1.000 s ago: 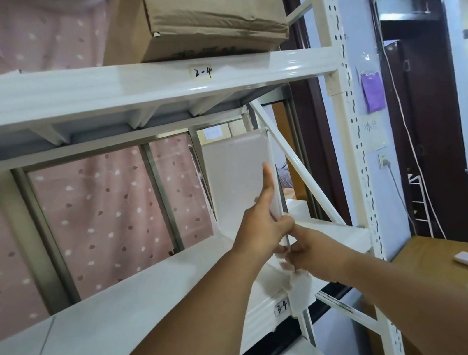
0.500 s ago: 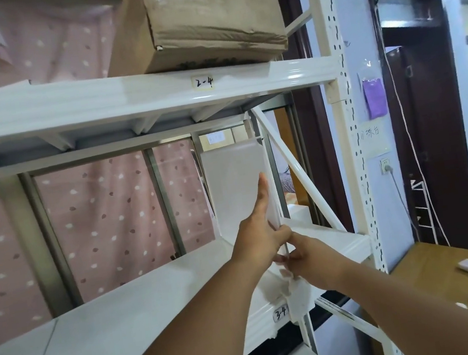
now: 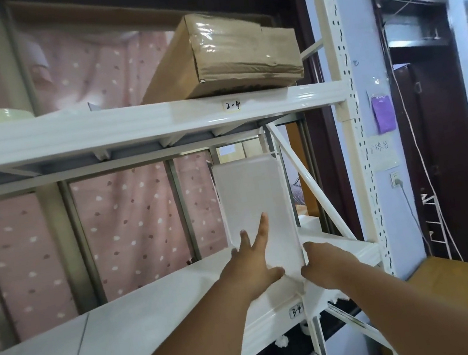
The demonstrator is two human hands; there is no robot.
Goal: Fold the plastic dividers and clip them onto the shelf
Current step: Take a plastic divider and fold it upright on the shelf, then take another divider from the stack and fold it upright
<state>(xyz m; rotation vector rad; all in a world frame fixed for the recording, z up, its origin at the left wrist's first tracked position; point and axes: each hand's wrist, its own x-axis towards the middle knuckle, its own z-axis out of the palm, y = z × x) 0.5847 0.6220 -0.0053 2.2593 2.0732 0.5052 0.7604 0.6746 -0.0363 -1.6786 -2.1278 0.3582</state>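
White plastic divider (image 3: pixel 253 202) stands upright at the shelf's (image 3: pixel 144 317) right front edge. A second ago the left hand (image 3: pixel 250 262) pinched its front edge; now it lies spread flat against the left face, gripping nothing. The right hand (image 3: pixel 321 264) curls at the lower front edge, seemingly pinching it, its fingers hidden. Likely it is being pressed down to clip.

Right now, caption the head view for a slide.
Both bare hands, left hand and right hand, steady an upright translucent white plastic divider on the white metal shelf.
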